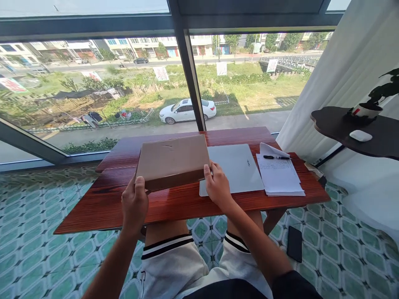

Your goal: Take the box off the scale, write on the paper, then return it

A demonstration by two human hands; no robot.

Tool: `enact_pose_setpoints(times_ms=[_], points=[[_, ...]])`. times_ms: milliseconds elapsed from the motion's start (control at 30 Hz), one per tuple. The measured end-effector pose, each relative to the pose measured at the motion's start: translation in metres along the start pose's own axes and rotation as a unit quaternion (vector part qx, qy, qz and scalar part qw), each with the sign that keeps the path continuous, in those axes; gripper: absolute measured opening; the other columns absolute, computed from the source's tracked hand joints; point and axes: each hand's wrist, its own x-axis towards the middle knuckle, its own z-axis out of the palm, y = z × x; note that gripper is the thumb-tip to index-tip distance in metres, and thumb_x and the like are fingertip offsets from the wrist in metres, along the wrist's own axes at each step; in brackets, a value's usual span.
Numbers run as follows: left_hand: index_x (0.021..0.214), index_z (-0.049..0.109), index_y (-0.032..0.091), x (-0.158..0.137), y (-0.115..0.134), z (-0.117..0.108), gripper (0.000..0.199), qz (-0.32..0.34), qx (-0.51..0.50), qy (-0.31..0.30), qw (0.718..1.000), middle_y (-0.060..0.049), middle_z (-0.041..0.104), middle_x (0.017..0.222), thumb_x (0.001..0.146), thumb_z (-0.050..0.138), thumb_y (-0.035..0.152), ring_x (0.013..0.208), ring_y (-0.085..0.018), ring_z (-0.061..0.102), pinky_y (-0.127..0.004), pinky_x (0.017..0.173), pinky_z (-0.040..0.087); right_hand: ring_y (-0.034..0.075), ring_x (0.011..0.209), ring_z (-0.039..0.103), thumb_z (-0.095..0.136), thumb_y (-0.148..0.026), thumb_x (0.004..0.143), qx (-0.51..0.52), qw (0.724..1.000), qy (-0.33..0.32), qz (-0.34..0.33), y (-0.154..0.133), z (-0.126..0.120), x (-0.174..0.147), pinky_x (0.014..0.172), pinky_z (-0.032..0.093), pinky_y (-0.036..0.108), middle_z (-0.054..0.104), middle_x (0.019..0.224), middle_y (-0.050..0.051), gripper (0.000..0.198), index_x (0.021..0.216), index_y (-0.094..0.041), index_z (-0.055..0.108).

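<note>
A flat brown cardboard box (174, 160) is held between my two hands above the reddish-brown wooden table (174, 207). My left hand (135, 203) grips its near left corner, thumb on the side and fingers hidden behind. At the near right corner my right hand (217, 185) grips it too, the thumb pressed along the edge. The box is tilted, its broad top face showing, and looks closed. A closed silver laptop (235, 168) lies on the table, partly behind my right hand.
Papers with handwriting (280, 176) and a black pen (276, 157) lie right of the laptop. A dark side shelf (339, 128) bears a potted plant (368, 109) and a small white case (360, 136). A black phone (294, 244) rests on the tiled floor. Large windows stand behind the table.
</note>
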Motion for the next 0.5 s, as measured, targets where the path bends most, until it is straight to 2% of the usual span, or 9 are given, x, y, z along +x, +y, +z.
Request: enact_pose_setpoints(times_ms=[133,367,500], points=[[0.113,0.067,0.017,-0.007,0.017,0.016,0.054,-0.029,-0.080,-0.029,0.996,-0.005,0.069,0.096,0.093,0.040,0.059,0.082,-0.017,0.062,-0.031,0.072,0.057,0.029,0.128,0.056,0.028,-0.048,0.106,0.006,0.999,0.036,0.011,0.011,-0.017,0.001,0.104,0.044,0.041,0.056,0.144,0.008,0.054,0.143,-0.020,0.056],[0.118,0.068,0.017,-0.017,0.044,0.050,0.068,0.014,-0.101,-0.076,0.992,-0.005,0.068,0.094,0.090,0.041,0.072,0.080,-0.017,0.060,-0.032,0.069,0.057,0.026,0.130,0.056,0.028,-0.051,0.104,0.023,0.992,0.125,0.011,0.034,-0.053,0.000,0.106,0.044,0.038,0.061,0.141,0.008,0.056,0.135,-0.019,0.063],[0.118,0.068,0.015,-0.025,0.058,0.068,0.073,0.032,-0.126,-0.109,0.986,-0.005,0.066,0.094,0.089,0.040,0.076,0.082,-0.017,0.059,-0.031,0.069,0.057,0.027,0.122,0.062,0.031,-0.055,0.102,0.002,0.986,0.167,0.025,0.042,-0.074,-0.003,0.098,0.047,0.037,0.065,0.135,0.008,0.057,0.133,-0.021,0.066]])
